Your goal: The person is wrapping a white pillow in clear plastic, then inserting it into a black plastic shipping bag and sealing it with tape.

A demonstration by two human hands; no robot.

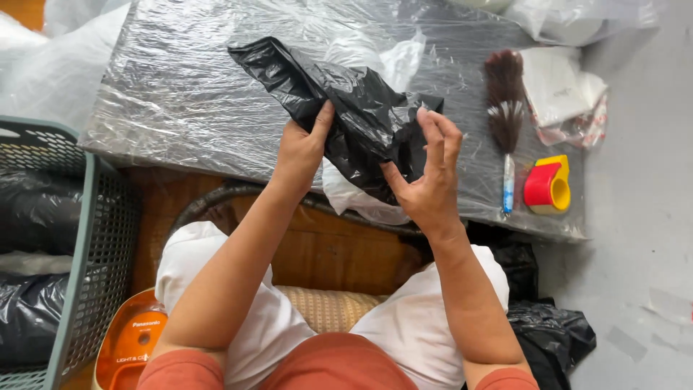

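**Black bag held up between two hands over a wrapped table**

The left hand (303, 148) has its fingers pinched together on the near edge of a black plastic bag (346, 108), thumb lying up along the crumpled film. The right hand (429, 177) meets the bag's other side with fingers spread apart and only lightly curled; the fingertips touch or press the plastic rather than clamp it, and the palm faces inward. Between the two hands the bag hangs bunched and creased, its far corner trailing back onto the table (180, 94), which is covered in clear plastic wrap.

Judging by how it lies, the bag is neither opened out nor folded flat: it looks like a handling step only partly through, with the plastic gathered but not yet brought to any tidy shape.

A white plastic bag (357, 198) lies under the black one, drooping over the table's near edge. To the right on the table rest a dark bristle brush (505, 101) with a pale handle, a red and yellow tape dispenser (548, 184) and some white packets (563, 90). At the left stands a grey-green mesh basket (101, 238) holding more black bags, and another black bag (552, 336) sits on the floor by the person's right knee.
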